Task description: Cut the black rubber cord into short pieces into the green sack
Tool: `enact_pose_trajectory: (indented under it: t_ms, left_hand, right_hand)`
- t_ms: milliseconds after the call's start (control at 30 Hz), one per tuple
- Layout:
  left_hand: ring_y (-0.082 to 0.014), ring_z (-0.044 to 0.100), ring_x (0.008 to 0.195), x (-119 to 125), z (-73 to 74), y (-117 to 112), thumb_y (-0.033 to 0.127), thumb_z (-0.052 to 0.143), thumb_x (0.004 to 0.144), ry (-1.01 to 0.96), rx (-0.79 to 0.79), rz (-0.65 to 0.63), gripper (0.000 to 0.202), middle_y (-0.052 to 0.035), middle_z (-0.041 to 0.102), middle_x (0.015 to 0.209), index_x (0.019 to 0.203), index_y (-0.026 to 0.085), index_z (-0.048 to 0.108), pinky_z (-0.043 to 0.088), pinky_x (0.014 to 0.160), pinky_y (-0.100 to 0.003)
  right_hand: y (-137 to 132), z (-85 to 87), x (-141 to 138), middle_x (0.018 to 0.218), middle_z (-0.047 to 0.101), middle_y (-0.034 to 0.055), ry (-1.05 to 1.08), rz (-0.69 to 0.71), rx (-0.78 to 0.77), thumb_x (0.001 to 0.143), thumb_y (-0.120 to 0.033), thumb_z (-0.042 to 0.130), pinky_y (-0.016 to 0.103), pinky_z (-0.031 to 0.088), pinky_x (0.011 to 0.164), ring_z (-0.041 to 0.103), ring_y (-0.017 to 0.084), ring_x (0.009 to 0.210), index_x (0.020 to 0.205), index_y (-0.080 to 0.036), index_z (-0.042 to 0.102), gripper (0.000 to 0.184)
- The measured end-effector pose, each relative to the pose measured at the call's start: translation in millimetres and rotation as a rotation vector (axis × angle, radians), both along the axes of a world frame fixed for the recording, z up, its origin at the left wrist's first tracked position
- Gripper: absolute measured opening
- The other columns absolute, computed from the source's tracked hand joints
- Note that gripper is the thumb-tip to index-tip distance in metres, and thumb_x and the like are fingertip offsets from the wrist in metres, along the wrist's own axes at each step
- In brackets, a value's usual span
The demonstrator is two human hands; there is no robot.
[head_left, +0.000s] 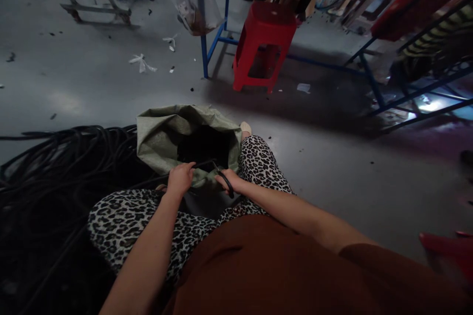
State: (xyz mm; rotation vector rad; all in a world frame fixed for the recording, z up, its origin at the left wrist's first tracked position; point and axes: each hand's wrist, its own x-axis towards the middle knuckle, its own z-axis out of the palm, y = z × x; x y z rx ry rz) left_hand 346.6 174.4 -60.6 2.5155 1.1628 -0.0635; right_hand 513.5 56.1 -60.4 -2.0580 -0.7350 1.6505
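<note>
My left hand (180,178) is closed on a thin black cord (202,163) at the near rim of an open grey-green woven sack (157,143). In my right hand (233,178) is a pair of scissors (228,187) with dark handles, its blades pointing up and left toward the cord's end. Whether the blades touch the cord I cannot tell. Both hands are over the sack, which stands between my knees. Dark contents (205,145) fill its inside, too dim to make out singly. Left of the sack lies a large heap of long black cords (74,162).
A red plastic stool (266,34) stands ahead, beside a blue metal frame (204,49) with a clear plastic bag (199,12) hanging on it. A wheeled metal stand (96,9) is at the far left. Plastic scraps (141,63) litter the grey floor. Another person sits at the back.
</note>
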Motion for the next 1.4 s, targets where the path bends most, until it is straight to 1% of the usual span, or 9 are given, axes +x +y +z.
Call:
enact_pose_trajectory:
  t_ms: [233, 433, 567, 667, 800, 1000, 1133, 1300, 1400]
  left_hand:
    - [-0.0221, 0.062, 0.103, 0, 2.3, -1, 0.025, 0.043, 0.088, -0.010, 0.007, 0.003, 0.037, -0.0077, 0.069, 0.110, 0.117, 0.018, 0.063, 0.045, 0.092, -0.033]
    - [-0.0226, 0.061, 0.103, 0, 4.2, -1, 0.024, 0.044, 0.086, -0.025, 0.009, 0.013, 0.036, -0.0087, 0.069, 0.110, 0.116, 0.018, 0.064, 0.045, 0.092, -0.034]
    - [-0.0230, 0.061, 0.102, -1, 3.9, 0, 0.023, 0.044, 0.086, -0.055, 0.010, 0.037, 0.036, -0.0087, 0.069, 0.109, 0.115, 0.018, 0.064, 0.044, 0.092, -0.036]
    - [-0.0224, 0.061, 0.102, -3, 2.8, 1, 0.023, 0.044, 0.086, -0.079, 0.009, 0.050, 0.035, -0.0084, 0.068, 0.110, 0.115, 0.019, 0.063, 0.044, 0.093, -0.036]
    - [-0.0218, 0.061, 0.102, -4, 2.2, 2, 0.023, 0.045, 0.086, -0.094, 0.000, 0.033, 0.034, -0.0079, 0.068, 0.110, 0.114, 0.019, 0.063, 0.044, 0.093, -0.035]
    - [-0.0222, 0.060, 0.104, -5, 1.1, 1, 0.022, 0.044, 0.087, -0.112, -0.013, 0.022, 0.034, -0.0072, 0.068, 0.111, 0.115, 0.019, 0.062, 0.043, 0.094, -0.036]
    - [-0.0220, 0.060, 0.105, -5, 0.1, 2, 0.021, 0.044, 0.086, -0.121, -0.021, 0.019, 0.034, -0.0075, 0.068, 0.111, 0.115, 0.019, 0.063, 0.044, 0.095, -0.036]
    - [-0.0210, 0.061, 0.104, -4, 0.0, 2, 0.022, 0.044, 0.086, -0.133, -0.026, 0.022, 0.035, -0.0078, 0.068, 0.111, 0.116, 0.019, 0.062, 0.045, 0.094, -0.035]
    - [-0.0214, 0.061, 0.104, -4, 0.1, 2, 0.024, 0.045, 0.086, -0.126, -0.033, 0.034, 0.035, -0.0083, 0.068, 0.112, 0.115, 0.018, 0.063, 0.045, 0.094, -0.035]
  right_hand:
    - [-3, 3.5, 1, 0.038, 0.042, -0.0075, 0.008, 0.010, 0.008, 0.088, -0.025, 0.052, 0.016, 0.035, 0.030, 0.043, 0.009, 0.025, 0.075, -0.014, 0.054, 0.018]
    - [-5, 7.1, 3, 0.038, 0.043, -0.0070, 0.012, 0.042, 0.032, 0.089, -0.025, 0.051, 0.015, 0.033, 0.030, 0.045, 0.009, 0.026, 0.067, -0.015, 0.049, 0.024]
    - [-8, 10.3, 4, 0.038, 0.041, -0.0086, 0.102, -0.014, 0.090, 0.091, -0.026, 0.050, 0.014, 0.032, 0.029, 0.043, 0.007, 0.026, 0.067, -0.016, 0.046, 0.026]
    - [-9, 16.1, 4, 0.039, 0.042, -0.0093, 0.145, -0.043, 0.087, 0.092, -0.026, 0.050, 0.013, 0.032, 0.029, 0.042, 0.006, 0.026, 0.069, -0.016, 0.047, 0.025]
    - [-8, 21.0, 4, 0.040, 0.045, -0.0082, 0.165, -0.059, 0.081, 0.093, -0.027, 0.048, 0.012, 0.032, 0.029, 0.044, 0.007, 0.027, 0.075, -0.015, 0.048, 0.022]
    - [-4, 15.4, 4, 0.040, 0.044, -0.0087, 0.135, -0.062, 0.039, 0.093, -0.031, 0.050, 0.013, 0.034, 0.030, 0.043, 0.007, 0.026, 0.081, -0.015, 0.050, 0.019]
    - [-4, 14.0, 5, 0.041, 0.046, -0.0084, 0.124, -0.050, 0.055, 0.093, -0.032, 0.050, 0.014, 0.035, 0.030, 0.043, 0.007, 0.026, 0.082, -0.015, 0.050, 0.020]
    - [-5, 17.2, 6, 0.041, 0.045, -0.0083, 0.049, 0.001, 0.110, 0.093, -0.027, 0.051, 0.013, 0.035, 0.031, 0.045, 0.007, 0.028, 0.077, -0.015, 0.049, 0.019]
    - [-4, 18.8, 6, 0.040, 0.042, -0.0081, 0.035, -0.005, 0.090, 0.093, -0.025, 0.050, 0.013, 0.035, 0.031, 0.044, 0.007, 0.028, 0.073, -0.015, 0.048, 0.022]
